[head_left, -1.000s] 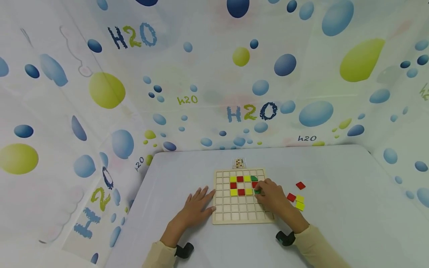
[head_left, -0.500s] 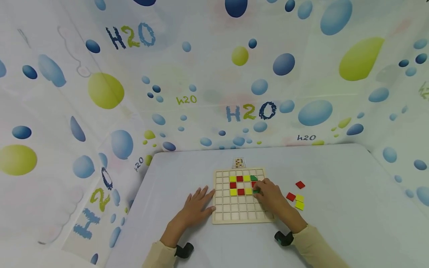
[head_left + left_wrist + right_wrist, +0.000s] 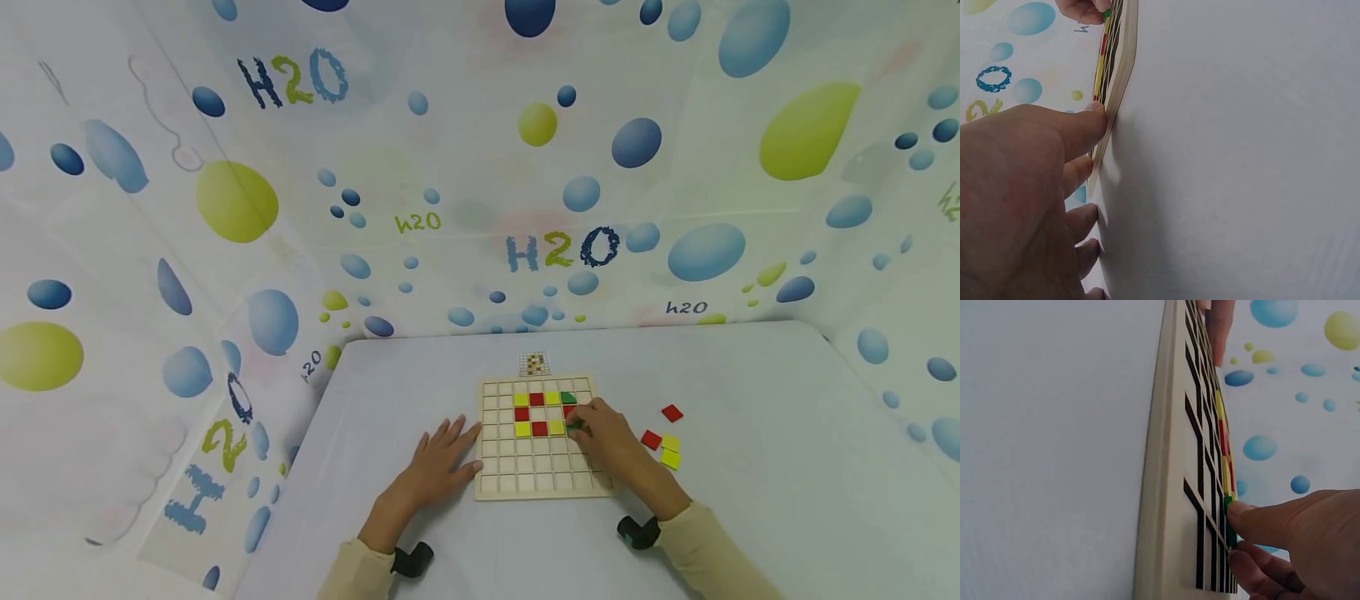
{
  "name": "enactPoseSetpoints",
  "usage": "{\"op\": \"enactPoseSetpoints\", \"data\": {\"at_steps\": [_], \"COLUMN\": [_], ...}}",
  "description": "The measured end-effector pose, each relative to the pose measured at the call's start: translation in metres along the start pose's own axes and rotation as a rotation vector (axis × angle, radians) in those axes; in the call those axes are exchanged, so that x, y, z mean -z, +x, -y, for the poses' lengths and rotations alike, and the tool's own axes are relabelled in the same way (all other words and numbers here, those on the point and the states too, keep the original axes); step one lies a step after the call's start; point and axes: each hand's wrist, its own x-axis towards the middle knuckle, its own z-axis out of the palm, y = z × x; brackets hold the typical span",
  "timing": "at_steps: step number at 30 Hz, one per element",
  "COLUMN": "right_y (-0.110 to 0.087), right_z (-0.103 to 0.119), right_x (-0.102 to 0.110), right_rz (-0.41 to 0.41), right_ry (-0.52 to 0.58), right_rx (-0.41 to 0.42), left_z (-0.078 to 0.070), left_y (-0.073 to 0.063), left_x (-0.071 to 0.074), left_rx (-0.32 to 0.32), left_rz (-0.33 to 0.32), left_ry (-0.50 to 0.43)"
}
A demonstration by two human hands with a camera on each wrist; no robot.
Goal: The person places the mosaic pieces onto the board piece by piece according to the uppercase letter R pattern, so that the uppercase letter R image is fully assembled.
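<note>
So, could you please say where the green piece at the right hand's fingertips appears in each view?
Head: green piece right of centre, lower half.
Left wrist: green piece near top, left of centre.
Right wrist: green piece right of centre, lower half.
Shared landmark: wooden board.

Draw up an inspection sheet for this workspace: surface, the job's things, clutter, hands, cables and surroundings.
Surface: white table, no spills seen.
Job's things: wooden grid board with red tiles, yellow tiles and a rounded green tile set in it; printed card just beyond its far edge.
Clutter: two loose red squares and two loose yellow squares right of the board.
Hands: left hand touches the board's left edge, fingers spread; right hand pinches a green piece at the board.
Cables: nothing seen.
Surroundings: white backdrop printed with blue and green blobs and "H2O".
</note>
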Motion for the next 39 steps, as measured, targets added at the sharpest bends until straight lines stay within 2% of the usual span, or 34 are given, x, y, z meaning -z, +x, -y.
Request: {"op": "enactPoseSetpoints", "data": {"at_steps": [13,19,23,27,35,37,39], "right_y": [0.003,-0.001,-0.006,-0.010,-0.025,-0.028,-0.029], "right_z": [-0.011,-0.008,-0.013,-0.034,-0.086,-0.096,-0.105], "right_x": [0.000,0.004,0.019,0.037,0.081,0.087,0.091], "right_rz": [-0.040,-0.050,-0.036,-0.038,-0.070,-0.071,-0.062], "right_ry": [-0.024,-0.046,-0.021,-0.001,-0.125,-0.141,-0.142], "right_rx": [0.118,0.104,0.047,-0.047,-0.314,-0.346,-0.342], "left_z": [-0.002,-0.003,-0.002,-0.001,0.001,0.000,-0.001], "left_y": [0.000,0.000,0.000,0.001,0.001,0.000,-0.001], "left_x": [0.002,0.002,0.001,0.000,-0.001,0.000,0.001], "left_rx": [-0.007,-0.006,-0.005,-0.005,-0.008,-0.008,-0.007], "left_rz": [-0.009,-0.004,-0.001,-0.003,0.006,0.007,0.005], "left_ry": [0.014,0.013,0.013,0.014,0.018,0.007,0.002]}}
